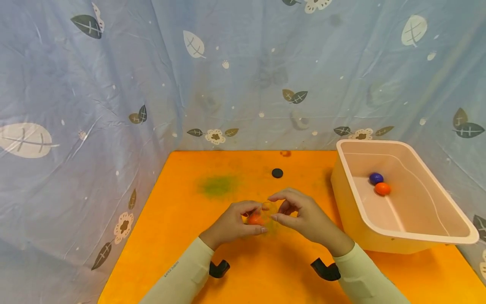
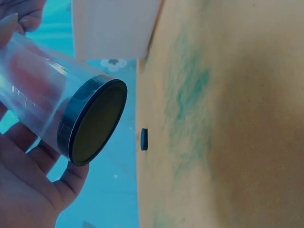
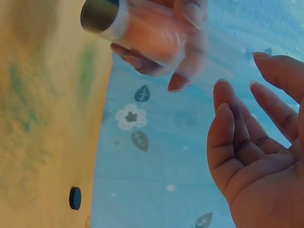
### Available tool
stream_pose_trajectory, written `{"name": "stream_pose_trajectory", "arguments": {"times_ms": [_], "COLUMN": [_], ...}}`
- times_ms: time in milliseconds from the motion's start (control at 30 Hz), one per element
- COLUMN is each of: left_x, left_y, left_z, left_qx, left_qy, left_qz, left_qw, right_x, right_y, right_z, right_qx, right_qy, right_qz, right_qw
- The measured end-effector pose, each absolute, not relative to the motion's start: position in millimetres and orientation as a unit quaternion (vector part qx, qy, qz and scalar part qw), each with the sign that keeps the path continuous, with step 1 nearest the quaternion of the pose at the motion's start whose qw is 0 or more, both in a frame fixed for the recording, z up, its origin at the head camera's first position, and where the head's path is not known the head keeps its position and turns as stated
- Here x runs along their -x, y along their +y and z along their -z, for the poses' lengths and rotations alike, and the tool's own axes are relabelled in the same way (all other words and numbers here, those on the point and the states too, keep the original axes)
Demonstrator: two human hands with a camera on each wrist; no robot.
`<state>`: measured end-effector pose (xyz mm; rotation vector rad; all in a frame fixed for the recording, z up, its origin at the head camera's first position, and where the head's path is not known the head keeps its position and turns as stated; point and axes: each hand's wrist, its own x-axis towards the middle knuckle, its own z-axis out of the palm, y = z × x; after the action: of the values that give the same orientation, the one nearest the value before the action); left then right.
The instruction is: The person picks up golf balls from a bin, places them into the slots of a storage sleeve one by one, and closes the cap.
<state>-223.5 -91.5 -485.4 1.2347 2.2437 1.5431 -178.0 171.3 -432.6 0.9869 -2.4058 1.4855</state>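
My left hand (image 1: 235,221) grips a clear cylindrical tube (image 2: 35,90) from the side, fingers and thumb curled round it. A dark cap (image 2: 95,121) covers its lower end, facing the tabletop. Inside, an orange-red rounded object (image 1: 255,218) shows through the wall; in the right wrist view it looks blurred. By the tube's other end is my right hand (image 1: 300,211), its fingers loosely bent and thumb apart, with the fingertips right at the rim. Beyond both hands, a small black disc (image 1: 277,173) lies on the orange table (image 1: 182,219).
At the right stands a pale peach bin (image 1: 364,215). On its floor lie a dark blue egg-shaped object (image 1: 376,178) and an orange one (image 1: 382,188). Blue patterned curtain (image 1: 247,84) hangs behind the table and on both sides. A green stain (image 1: 219,185) marks the tabletop.
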Motion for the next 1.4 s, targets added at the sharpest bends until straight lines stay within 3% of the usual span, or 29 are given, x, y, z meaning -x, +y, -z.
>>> {"name": "stream_pose_trajectory", "arguments": {"times_ms": [300,533,733,900,1133,1400], "left_x": [224,224,224,223,221,221], "left_y": [-96,-98,-98,-99,-100,-103], "left_z": [491,492,494,496,499,499], "left_qx": [-0.384,-0.370,-0.372,-0.371,-0.366,-0.360], "left_qy": [0.762,0.764,0.764,0.763,0.771,0.774], "left_qz": [-0.515,-0.520,-0.517,-0.518,-0.511,-0.512], "left_qw": [0.084,0.094,0.100,0.105,0.105,0.100], "right_x": [182,194,203,221,255,300], "right_y": [185,208,230,255,295,346], "right_z": [417,379,350,334,317,322], "right_qx": [-0.323,-0.348,-0.312,-0.265,-0.181,-0.145], "right_qy": [-0.823,-0.846,-0.875,-0.897,-0.947,-0.978], "right_qz": [-0.458,-0.368,-0.326,-0.315,-0.250,-0.146], "right_qw": [0.086,0.167,0.177,0.160,0.092,0.028]}}
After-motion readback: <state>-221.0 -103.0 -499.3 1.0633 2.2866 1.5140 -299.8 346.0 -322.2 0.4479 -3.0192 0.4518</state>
